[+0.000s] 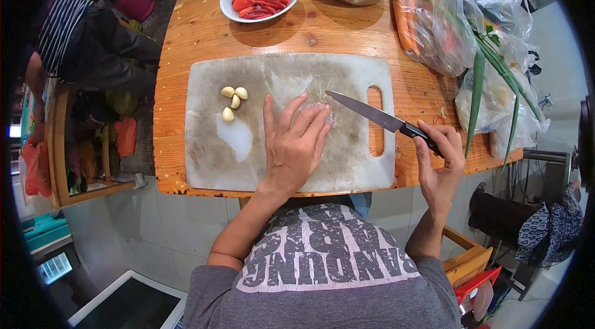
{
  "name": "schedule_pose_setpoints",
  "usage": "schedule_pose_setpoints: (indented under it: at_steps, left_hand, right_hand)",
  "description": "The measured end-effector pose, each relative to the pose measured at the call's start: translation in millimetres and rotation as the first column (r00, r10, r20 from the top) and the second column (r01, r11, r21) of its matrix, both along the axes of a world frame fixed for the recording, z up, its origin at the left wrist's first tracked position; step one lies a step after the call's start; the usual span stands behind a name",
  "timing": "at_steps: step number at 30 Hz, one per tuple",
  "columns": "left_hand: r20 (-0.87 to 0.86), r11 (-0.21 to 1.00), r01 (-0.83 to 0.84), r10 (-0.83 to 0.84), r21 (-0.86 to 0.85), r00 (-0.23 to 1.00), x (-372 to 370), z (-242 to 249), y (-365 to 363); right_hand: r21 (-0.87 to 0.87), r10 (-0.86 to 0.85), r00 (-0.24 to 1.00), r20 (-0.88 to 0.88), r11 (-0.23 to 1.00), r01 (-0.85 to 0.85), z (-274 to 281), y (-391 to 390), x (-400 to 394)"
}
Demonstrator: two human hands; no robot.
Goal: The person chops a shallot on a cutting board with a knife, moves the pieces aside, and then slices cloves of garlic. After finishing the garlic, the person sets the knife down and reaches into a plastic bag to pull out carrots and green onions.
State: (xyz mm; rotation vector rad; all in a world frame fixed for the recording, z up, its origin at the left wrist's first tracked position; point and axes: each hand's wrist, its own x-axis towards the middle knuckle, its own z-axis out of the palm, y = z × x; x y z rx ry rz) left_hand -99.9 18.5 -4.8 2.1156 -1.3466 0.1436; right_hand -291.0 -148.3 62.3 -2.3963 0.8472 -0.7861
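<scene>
A slim steel-bladed knife with a straight black handle [384, 120] lay slantwise above the right half of a scuffed, pale plastic cutting board [347, 164], its handle past the board's right edge; whether the blade touched the board was unclear. The right hand [443, 161] had its fingers closed around that handle, the proper place to hold it. The knife looked light and stiff, its smooth handle perhaps slippery when wet.

The left hand [294, 137] lay palm-down at the board's middle, fingers stretched and slightly parted beside moist-looking, pale purplish chopped bits [334, 119]; whether they pinched anything could not be told. The bits seemed soft and clingy.

On the board's left part sat four smooth, cream, teardrop-shaped peeled garlic cloves [228, 115], probably firm but slick, best pinched by their sides. Beneath the board, the glossy orange-brown worktop [347, 31] showed wood grain.
</scene>
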Motion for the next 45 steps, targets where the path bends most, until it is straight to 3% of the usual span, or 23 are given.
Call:
schedule_pose_setpoints:
  at_steps: [3, 11, 18, 24, 30, 42, 45]
  left_hand:
    - [0.034, 0.998, -0.026, 0.028, -0.064, 0.999, 3, 6, -3]
    - [-0.075, 0.968, -0.157, 0.145, -0.194, 0.987, 17, 6, 9]
    - [-0.116, 0.936, -0.228, 0.204, -0.267, 0.972, 27, 14, 17]
    - [-0.044, 0.958, -0.145, 0.138, -0.246, 0.989, 10, 32, 13]
    - [0.089, 0.988, 0.087, -0.076, -0.127, 0.993, -10, 29, 3]
    - [0.093, 0.991, 0.111, -0.104, -0.073, 0.990, -14, 19, 11]
    - [0.174, 0.990, 0.123, -0.110, -0.069, 0.979, -11, 14, 12]
  right_hand:
    - [0.032, 0.004, 0.999, 0.034, 0.999, -0.005, -3, 3, 3]
    - [-0.071, 0.091, 0.994, 0.062, 0.994, -0.087, -25, 0, 13]
    - [-0.322, 0.225, 0.974, 0.039, 0.925, -0.201, -16, 2, 27]
    - [-0.464, 0.274, 0.961, 0.029, 0.856, -0.230, -19, 3, 30]
    - [-0.516, 0.309, 0.951, -0.026, 0.810, -0.278, -21, 5, 35]
    - [-0.521, 0.356, 0.934, -0.031, 0.791, -0.319, -21, 10, 40]
    - [-0.534, 0.366, 0.930, -0.042, 0.778, -0.330, -21, 9, 39]
